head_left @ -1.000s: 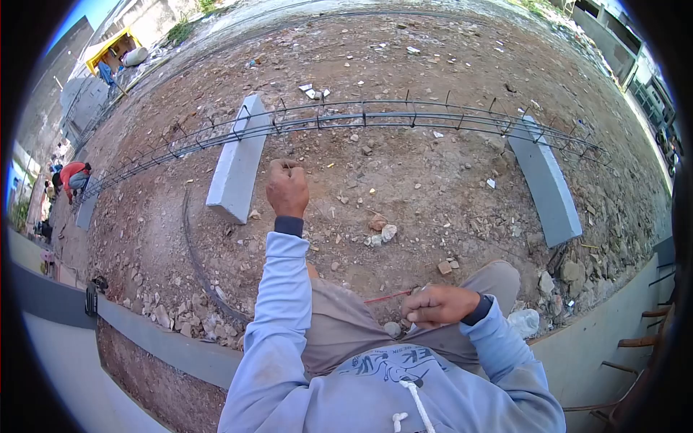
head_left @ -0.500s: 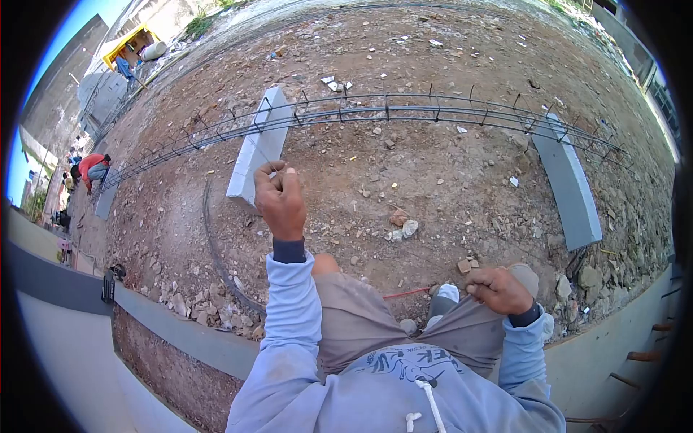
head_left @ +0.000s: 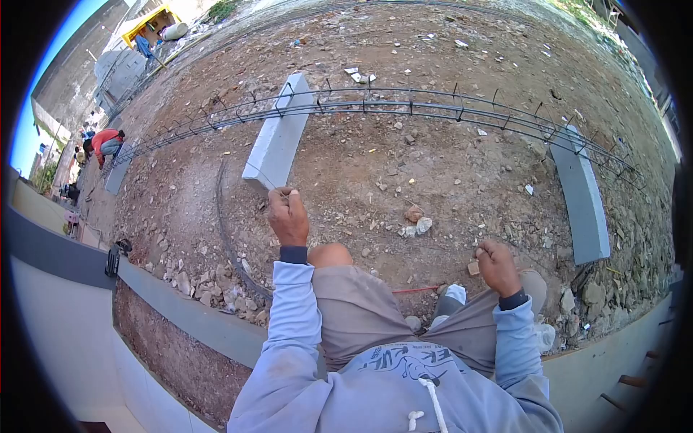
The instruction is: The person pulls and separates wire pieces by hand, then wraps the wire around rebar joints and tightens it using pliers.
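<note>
My left hand (head_left: 289, 216) is raised in front of my left knee, its fingers pinched on a thin wire (head_left: 261, 175) that runs up over the near end of the left grey block (head_left: 278, 141). Over my right knee, my right hand (head_left: 499, 268) is closed; what it holds, if anything, is too small to make out. Beyond both hands a long rebar cage (head_left: 390, 106) with upright stirrup ends lies across the left block and the right grey block (head_left: 583, 202).
A person in a red top (head_left: 107, 137) crouches at the far left end of the cage. Bent black bar (head_left: 225, 216) lies on the rubble-strewn ground. A low wall ledge (head_left: 195, 321) runs at the lower left. Rusty rods (head_left: 632, 380) stick out at the lower right.
The view has shifted, so the cage and blocks appear further right. My left hand has come lower and nearer to my knee. My right hand has moved right and up, away from my lap.
</note>
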A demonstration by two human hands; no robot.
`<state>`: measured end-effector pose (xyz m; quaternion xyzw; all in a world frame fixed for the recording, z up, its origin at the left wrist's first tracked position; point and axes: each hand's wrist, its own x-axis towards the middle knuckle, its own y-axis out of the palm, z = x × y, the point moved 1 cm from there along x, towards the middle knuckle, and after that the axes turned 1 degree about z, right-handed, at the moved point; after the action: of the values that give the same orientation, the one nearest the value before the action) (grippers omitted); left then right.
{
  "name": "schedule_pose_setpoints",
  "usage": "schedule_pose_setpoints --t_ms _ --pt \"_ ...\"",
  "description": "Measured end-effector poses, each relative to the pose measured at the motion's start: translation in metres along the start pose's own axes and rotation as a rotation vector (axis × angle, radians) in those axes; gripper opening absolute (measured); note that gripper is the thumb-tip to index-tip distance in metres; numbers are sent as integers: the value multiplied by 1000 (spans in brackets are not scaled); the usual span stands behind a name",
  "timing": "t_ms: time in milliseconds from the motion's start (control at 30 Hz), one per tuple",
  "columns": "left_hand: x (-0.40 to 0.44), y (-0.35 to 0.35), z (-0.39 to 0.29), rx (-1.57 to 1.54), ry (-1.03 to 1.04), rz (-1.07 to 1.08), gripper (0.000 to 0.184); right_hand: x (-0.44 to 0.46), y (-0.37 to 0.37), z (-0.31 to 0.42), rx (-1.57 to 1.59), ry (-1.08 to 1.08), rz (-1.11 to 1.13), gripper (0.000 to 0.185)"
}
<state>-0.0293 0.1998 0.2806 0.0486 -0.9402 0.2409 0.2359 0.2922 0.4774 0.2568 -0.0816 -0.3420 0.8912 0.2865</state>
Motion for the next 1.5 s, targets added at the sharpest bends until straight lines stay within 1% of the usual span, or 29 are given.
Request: schedule_pose_setpoints --t_ms 100,133,233,267,333,367,400,433,500,533,600,633,667,733,833,867,900,933,967,1067,1133,1167,1233,1267,1367,1400,1467,1500 --pt "9 1 -1 13 18 -70 16 -4 11 10 -463 -4 371 12" --pt "12 -1 2 26 25 -92 17 -4 10 14 -502 -64 513 12" --pt "26 -8 20 58 -23 -62 17 -6 -5 32 107 -144 984 12" --pt "28 -11 26 59 1 -87 17 -6 -16 43 331 103 1144 15" --pt "28 -17 33 61 42 -133 18 -3 -35 54 607 2 1024 18" --pt "26 -18 37 39 1 -123 18 -3 -42 56 741 -47 956 20" --pt "25 -18 39 15 -40 -115 19 -4 -42 61 880 -14 771 20" --pt "25 -19 40 -9 -80 -107 19 0 -41 64 828 52 618 19" --pt "26 -19 40 10 -66 -128 19 16 -38 65 715 175 313 18" --pt "26 -20 40 19 -59 -138 20 25 -28 56 221 17 155 16" --pt "33 -16 55 -65 -27 -183 19 22 2 24 -37 -217 175 15" --pt "40 -18 53 -106 -7 -211 19 19 10 22 -165 -339 182 15" --pt "46 -25 54 -49 -5 -214 18 11 15 18 -155 -369 322 15" --pt "50 -47 34 75 -9 -201 18 -9 15 26 -128 -409 613 16" --pt "53 -54 55 132 74 -203 18 -19 -14 63 370 -110 968 18" --pt "53 -51 71 124 99 -200 19 -19 -20 67 377 -86 1030 18" --pt "52 -46 91 116 126 -194 19 -19 -25 75 408 -140 1038 18" --pt "52 -43 93 104 158 -186 19 -19 -28 83 441 -194 1039 18" --pt "53 -42 95 101 116 -178 20 -16 -30 88 471 -251 1030 18" --pt "49 -45 77 72 -8 -148 21 0 -54 56 454 242 1045 17" --pt "51 -49 78 49 -83 -119 21 16 -65 34 165 134 809 16" --pt "49 -46 75 71 -73 -154 21 23 -63 26 32 75 683 15" --pt "44 -32 65 115 -39 -223 22 35 -51 16 -349 -193 351 15" --pt "43 -27 68 124 -73 -227 21 38 -47 15 -533 -322 175 15" --pt "40 -16 55 202 -95 -239 22 47 -46 64 -742 -315 -283 18" --pt "39 -14 50 205 -116 -235 23 50 -41 81 -651 -242 -301 24" --pt "39 -12 37 220 -142 -245 23 53 -16 115 -425 -377 -289 31" --pt "38 -9 30 226 -152 -248 23 55 2 133 -370 -440 -248 32"
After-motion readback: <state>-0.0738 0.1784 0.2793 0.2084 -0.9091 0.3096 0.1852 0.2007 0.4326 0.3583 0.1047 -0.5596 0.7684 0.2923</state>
